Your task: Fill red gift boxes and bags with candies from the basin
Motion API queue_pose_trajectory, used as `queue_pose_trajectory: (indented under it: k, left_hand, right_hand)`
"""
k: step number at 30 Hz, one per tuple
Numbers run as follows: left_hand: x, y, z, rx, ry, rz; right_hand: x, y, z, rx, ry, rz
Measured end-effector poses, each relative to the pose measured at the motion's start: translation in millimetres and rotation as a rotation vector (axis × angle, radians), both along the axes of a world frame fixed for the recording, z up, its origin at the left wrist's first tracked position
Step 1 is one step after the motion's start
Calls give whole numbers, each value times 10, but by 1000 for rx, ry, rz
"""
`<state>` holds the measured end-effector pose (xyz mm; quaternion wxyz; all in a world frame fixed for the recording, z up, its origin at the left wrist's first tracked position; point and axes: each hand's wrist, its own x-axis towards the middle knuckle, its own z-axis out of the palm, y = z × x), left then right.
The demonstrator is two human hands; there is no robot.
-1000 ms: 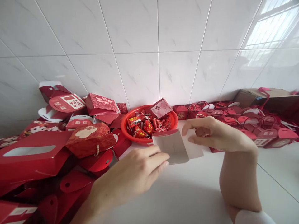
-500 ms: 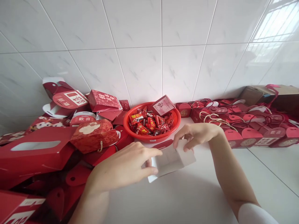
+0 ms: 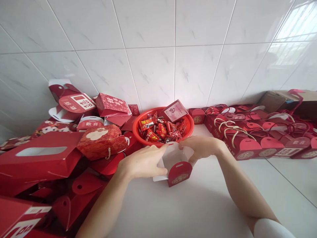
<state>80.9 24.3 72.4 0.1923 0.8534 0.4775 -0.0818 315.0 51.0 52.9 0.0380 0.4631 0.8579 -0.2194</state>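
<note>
A small red gift box (image 3: pixel 180 174) with a white inside stands upright on the white tiled surface, its top open and its flaps spread. My left hand (image 3: pixel 146 161) grips its left side, thumb near the front and fingers behind a white flap. At the right side, my right hand (image 3: pixel 198 148) holds the box by its other flap, with the fingertips partly hidden. Right behind the box sits a red plastic basket (image 3: pixel 138 137) filled with wrapped candies (image 3: pixel 162 130). A pink-topped red box (image 3: pixel 175 110) leans on the candies at the basket's back right.
Loose red gift boxes (image 3: pixel 49 150) are heaped along the left. Rows of closed red boxes (image 3: pixel 247 145) with cord handles stand at the right. Behind them is a brown cardboard box (image 3: pixel 274 99). A tiled wall (image 3: pixel 153 76) rises at the back.
The gift box has turned from tilted, with its white interior toward me, to upright, showing its red printed front. Both hands have shifted along with it, gripping its sides.
</note>
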Motion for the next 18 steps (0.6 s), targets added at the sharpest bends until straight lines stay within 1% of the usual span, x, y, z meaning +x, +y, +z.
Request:
queue_pose_trajectory:
  k: [2, 6, 10, 12, 15, 18]
  left_hand:
    - [-17, 6, -30, 2, 8, 4]
    - [2, -64, -58, 10, 23, 41]
    - [76, -132, -48, 21, 74, -28]
    - [113, -139, -49, -2, 92, -20]
    - [154, -138, -67, -37, 79, 39]
    - [168, -138, -100, -35, 35, 61]
  right_hand:
    - [-47, -20, -13, -14, -25, 45]
    - [-151, -14, -53, -132, -33, 127]
    - [-193, 19, -83, -186, -18, 173]
    - [-148, 30, -86, -172, 34, 168]
    - [-13, 14, -52, -131, 119, 116]
    - [112, -28, 21, -76, 120, 73]
